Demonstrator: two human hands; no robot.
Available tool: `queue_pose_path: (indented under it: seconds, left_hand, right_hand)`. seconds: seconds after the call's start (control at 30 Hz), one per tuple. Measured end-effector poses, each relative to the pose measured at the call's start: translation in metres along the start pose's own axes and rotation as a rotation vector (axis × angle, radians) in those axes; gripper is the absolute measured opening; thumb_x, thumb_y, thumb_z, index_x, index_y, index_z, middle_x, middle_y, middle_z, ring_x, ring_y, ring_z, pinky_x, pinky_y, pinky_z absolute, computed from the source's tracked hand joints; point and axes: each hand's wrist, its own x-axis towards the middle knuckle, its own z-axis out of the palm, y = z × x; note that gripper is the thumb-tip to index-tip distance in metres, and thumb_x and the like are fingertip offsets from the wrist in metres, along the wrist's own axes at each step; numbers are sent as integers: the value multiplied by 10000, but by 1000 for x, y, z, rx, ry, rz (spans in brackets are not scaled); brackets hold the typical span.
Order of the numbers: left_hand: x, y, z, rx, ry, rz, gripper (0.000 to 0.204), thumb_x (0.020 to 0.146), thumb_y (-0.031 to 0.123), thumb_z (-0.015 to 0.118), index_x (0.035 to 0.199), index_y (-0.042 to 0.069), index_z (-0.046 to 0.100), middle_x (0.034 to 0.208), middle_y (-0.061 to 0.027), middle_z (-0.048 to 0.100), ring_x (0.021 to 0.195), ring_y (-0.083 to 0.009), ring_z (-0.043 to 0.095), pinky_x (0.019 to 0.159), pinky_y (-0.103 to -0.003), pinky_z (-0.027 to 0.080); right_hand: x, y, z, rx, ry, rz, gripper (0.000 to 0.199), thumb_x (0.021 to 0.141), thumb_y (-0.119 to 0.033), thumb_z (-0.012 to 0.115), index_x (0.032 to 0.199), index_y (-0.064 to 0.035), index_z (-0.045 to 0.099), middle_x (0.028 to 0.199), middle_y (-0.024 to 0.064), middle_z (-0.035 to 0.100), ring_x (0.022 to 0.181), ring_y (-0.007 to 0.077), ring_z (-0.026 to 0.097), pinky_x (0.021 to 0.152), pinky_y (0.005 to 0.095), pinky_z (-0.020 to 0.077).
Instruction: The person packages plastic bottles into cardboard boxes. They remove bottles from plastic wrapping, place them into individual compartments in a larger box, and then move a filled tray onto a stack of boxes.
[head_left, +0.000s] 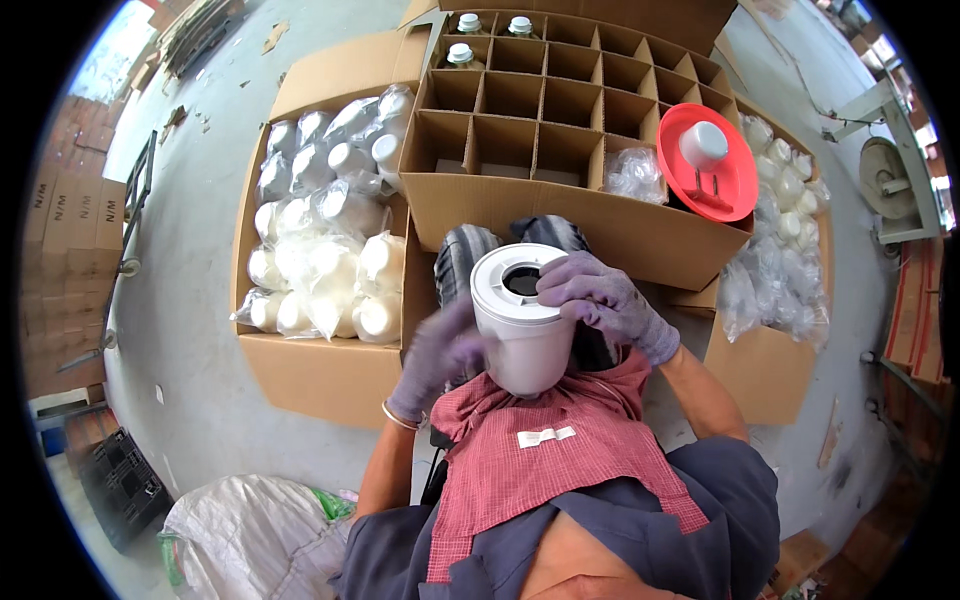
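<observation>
A white tapered canister (524,355) stands upright at my lap, its lid ring facing up around a round dark opening. My right hand (605,300), in a purple-grey glove, grips the canister's right rim, with fingertips at the edge of the opening. Against or just beside the canister's left wall is my left hand (437,358), gloved alike; motion smears its fingers, so their hold cannot be made out. Beyond my knees sits a divided carton (550,213). Three white-capped bottles (461,56) occupy its far left cells.
On the carton's right corner rests a red dish (735,165) with a white cup (703,145) in it; crumpled clear plastic (634,176) lies beside it. Bagged white containers fill the left box (320,365) and right box (760,370). A white sack (255,535) lies lower left.
</observation>
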Motion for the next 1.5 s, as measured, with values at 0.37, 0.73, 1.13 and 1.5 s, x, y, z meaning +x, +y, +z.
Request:
queue_pose_path:
  seconds: [0.37,0.73,1.13,1.5]
  left_hand:
    - [16,2,-35,-474,-18,441,459,1011,243,332,1275,-93,500,1320,-214,520,1288,-271,449,1118,-376,315]
    - [67,62,11,91,190,187,548,966,287,525,1402,-11,380,1201,-139,590,1062,-193,564,918,-298,440]
    - [135,62,25,250,254,437,550,900,194,631,1390,91,406,1264,-178,500,1041,-305,598,839,-370,536]
    - [177,40,-7,-823,-90,-112,432,953,222,539,1305,-8,443,1091,-141,642,938,-193,668,783,-279,564]
  right_hand:
    - [-15,11,-39,-182,258,249,503,779,-286,740,1212,-77,590,1239,156,528,1238,298,471,1089,406,331]
    - [61,-27,-2,-86,-117,111,734,783,-260,742,1402,-27,425,1365,165,486,1310,286,435,1110,391,316]
    - [111,-8,-26,-239,437,186,485,976,-376,514,1214,45,554,1066,209,646,1005,266,637,872,337,485]
    - [128,20,-57,-891,282,-202,625,928,-292,594,1432,-25,338,1253,177,512,1016,295,611,838,346,526]
